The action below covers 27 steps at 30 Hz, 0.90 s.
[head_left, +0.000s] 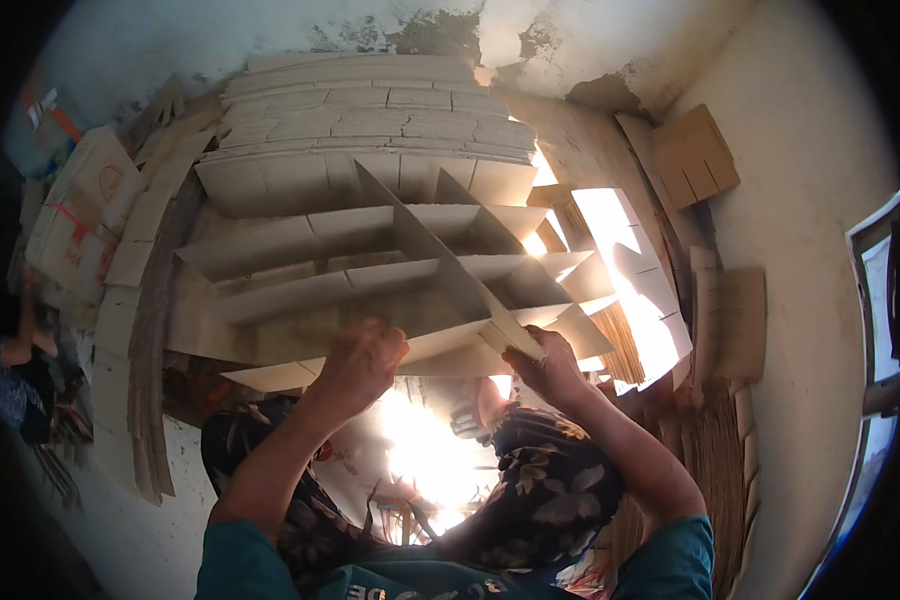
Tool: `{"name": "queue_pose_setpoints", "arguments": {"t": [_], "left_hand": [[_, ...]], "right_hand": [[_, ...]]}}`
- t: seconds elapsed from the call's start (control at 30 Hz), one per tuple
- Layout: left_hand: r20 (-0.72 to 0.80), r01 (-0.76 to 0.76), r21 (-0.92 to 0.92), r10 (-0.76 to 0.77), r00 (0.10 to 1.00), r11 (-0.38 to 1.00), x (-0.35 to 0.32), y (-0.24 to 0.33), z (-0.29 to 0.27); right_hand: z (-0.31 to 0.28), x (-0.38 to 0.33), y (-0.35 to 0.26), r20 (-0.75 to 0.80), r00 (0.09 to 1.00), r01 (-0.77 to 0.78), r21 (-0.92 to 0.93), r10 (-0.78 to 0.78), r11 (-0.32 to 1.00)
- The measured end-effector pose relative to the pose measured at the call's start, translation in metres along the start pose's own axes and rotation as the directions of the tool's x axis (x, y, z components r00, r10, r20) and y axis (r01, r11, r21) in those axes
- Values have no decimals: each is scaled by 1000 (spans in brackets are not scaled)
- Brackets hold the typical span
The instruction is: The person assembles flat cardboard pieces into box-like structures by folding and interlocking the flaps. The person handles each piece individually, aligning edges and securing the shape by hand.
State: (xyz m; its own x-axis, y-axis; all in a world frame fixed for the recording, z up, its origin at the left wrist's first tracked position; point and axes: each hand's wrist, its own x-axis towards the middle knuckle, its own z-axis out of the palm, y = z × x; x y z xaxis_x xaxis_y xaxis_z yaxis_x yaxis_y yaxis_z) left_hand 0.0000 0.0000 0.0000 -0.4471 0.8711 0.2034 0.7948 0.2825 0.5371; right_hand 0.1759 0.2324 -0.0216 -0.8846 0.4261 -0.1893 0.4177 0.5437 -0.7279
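Note:
In front of me several long slotted cardboard strips stand on edge in rows, part of a divider grid. Two cross strips run through them; the longer cross strip [440,265] slants from the far middle toward my right hand. My left hand [363,362] is closed with its fingers on the upper edge of the nearest long strip [440,345]. My right hand [548,368] pinches the near end of the longer cross strip, close to where it meets the nearest long strip. Whether the slots there are fully interlocked, I cannot tell.
Flat stacks of slotted cardboard [370,110] lie beyond the grid. More cardboard piles [150,340] line the left, beside a white carton [80,210]. Brown cardboard pieces [692,155] lean on the right wall. Another person's arm [25,335] shows at far left.

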Motion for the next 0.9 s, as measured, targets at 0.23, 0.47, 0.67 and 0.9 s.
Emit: {"name": "queue_pose_setpoints", "arguments": {"t": [0.23,0.47,0.67,0.9], "left_hand": [[-120,-39,51,45,992,998,3,2,-1],[-90,-13,29,16,996,1000,6,-2,1],[-53,-8,46,11,999,999,10,6,0],[-48,-163,102,169,985,981,23,38,-16]], "right_hand": [[-24,-4,-29,-115,984,122,-129,-138,984],[-34,-13,-41,41,999,12,-201,-4,980],[-22,-13,11,268,963,65,-351,34,934],[-40,-35,15,325,943,97,-465,68,880]]}}
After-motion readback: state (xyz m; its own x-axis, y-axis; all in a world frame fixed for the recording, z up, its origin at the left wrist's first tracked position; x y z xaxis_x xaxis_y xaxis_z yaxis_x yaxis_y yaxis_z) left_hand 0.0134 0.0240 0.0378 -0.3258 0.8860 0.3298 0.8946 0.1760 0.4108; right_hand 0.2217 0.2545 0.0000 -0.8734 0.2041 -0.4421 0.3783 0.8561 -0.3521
